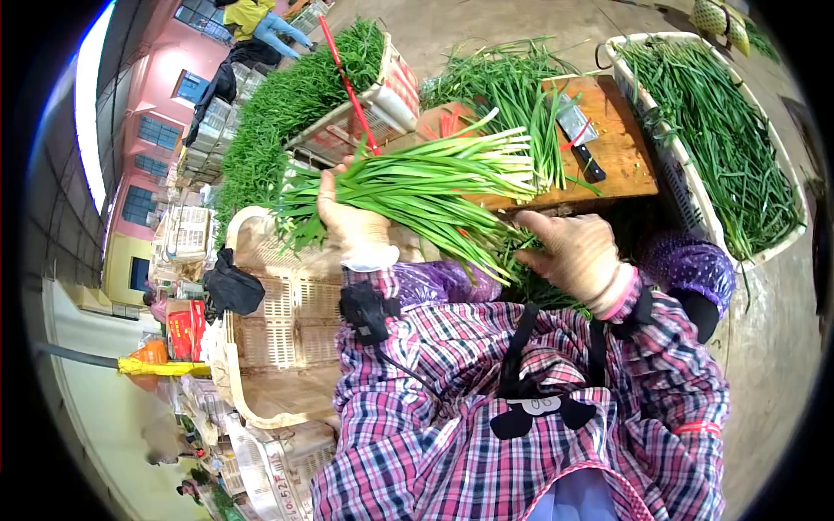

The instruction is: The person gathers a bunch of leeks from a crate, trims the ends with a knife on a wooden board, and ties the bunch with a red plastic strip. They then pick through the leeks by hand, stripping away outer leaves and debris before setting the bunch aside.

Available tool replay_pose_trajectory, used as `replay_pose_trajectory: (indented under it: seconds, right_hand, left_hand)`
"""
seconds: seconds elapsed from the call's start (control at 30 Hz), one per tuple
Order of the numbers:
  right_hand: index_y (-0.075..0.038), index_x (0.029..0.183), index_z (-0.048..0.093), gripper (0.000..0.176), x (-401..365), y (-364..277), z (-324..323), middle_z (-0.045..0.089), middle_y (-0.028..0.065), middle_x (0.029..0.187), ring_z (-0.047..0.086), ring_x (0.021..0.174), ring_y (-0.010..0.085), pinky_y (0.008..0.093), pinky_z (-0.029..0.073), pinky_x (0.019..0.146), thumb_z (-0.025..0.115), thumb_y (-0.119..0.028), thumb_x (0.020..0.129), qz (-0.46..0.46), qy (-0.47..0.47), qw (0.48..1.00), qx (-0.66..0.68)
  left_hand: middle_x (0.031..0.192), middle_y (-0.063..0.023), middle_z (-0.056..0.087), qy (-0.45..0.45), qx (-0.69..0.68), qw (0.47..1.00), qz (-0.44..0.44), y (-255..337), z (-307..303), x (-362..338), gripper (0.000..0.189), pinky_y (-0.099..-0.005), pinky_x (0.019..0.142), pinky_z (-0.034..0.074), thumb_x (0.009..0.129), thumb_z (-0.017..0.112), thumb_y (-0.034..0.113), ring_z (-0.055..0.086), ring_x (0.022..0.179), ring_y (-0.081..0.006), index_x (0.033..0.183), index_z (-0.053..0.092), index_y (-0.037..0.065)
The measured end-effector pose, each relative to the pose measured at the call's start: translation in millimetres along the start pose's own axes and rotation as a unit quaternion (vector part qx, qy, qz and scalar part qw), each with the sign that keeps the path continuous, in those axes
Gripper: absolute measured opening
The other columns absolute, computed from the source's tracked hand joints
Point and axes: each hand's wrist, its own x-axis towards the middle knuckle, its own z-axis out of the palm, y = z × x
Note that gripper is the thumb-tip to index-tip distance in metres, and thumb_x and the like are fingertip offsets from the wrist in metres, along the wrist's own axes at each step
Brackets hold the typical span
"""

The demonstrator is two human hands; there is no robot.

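My left hand (354, 221), in a pale glove, grips a thick bunch of green garlic chives (426, 178) around its leafy end. The whitish stem ends fan out to the right, and some stalks droop downward. My right hand (580, 256), also gloved, is just right of the drooping stalks, thumb and forefinger apart; its other fingers are partly hidden. Beyond it a wooden board (621, 143) carries more loose chives (540, 113), a cleaver (580, 130) with a black handle and some red ties.
A crate of chives (721, 139) stands at right, another heap of greens (291, 113) at upper left beside a white crate (395, 87). A beige basket (282, 330) sits left of my lap, a black cloth (233, 285) on its rim. Another person (265, 26) is far back.
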Motion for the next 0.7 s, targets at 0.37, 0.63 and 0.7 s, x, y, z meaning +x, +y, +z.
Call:
replay_pose_trajectory:
  seconds: [0.37,0.63,0.7]
  right_hand:
    - [-0.015,0.094,0.064,0.017,14,4,31,0.061,0.0072,0.064,0.063,0.064,0.0272,0.0358,0.047,0.052,0.064,-0.024,0.080,-0.022,0.127,0.991,0.021]
    - [-0.008,0.089,0.066,0.012,-28,43,11,0.061,0.0096,0.068,0.057,0.059,0.0190,0.0295,0.046,0.058,0.069,-0.016,0.081,0.061,-0.145,0.913,0.378]
    - [-0.007,0.086,0.067,0.013,-42,63,5,0.059,0.0087,0.063,0.057,0.058,0.0186,0.0319,0.045,0.056,0.067,-0.019,0.080,0.023,-0.200,0.948,0.245]
  left_hand:
    - [0.089,-0.0096,0.063,0.060,0.022,0.998,0.007,-18,9,-10,0.023,-0.0403,0.081,0.048,0.086,0.057,0.027,0.059,0.085,-0.0252,0.090,0.058,0.004]
    - [0.093,-0.0122,0.065,0.025,0.015,0.999,0.017,-2,-5,12,0.023,-0.0434,0.084,0.049,0.086,0.057,0.027,0.061,0.088,-0.0265,0.090,0.057,0.005]
    - [0.092,-0.0116,0.064,0.013,-0.007,1.000,0.014,2,-5,11,0.022,-0.0453,0.083,0.049,0.087,0.054,0.026,0.061,0.088,-0.0276,0.089,0.056,0.004]
